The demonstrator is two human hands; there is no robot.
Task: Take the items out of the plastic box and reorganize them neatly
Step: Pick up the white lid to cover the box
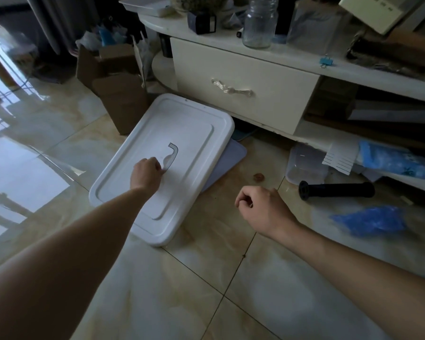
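Glossy beige floor tiles (206, 290) fill the near ground. Above them the right hand (263, 209) hovers with fingers curled, holding nothing. Left of it, the left hand (146, 173) pinches the near end of a clear hooked piece (171, 154) lying on a white plastic lid (123, 182), which rests flat on the floor over a pale purple sheet (233, 155). Bare tile lies between the lid and a black cylinder (336, 190) at right. Farther off stands a cream cabinet (243, 94) with a glass jar (259, 23) on top.
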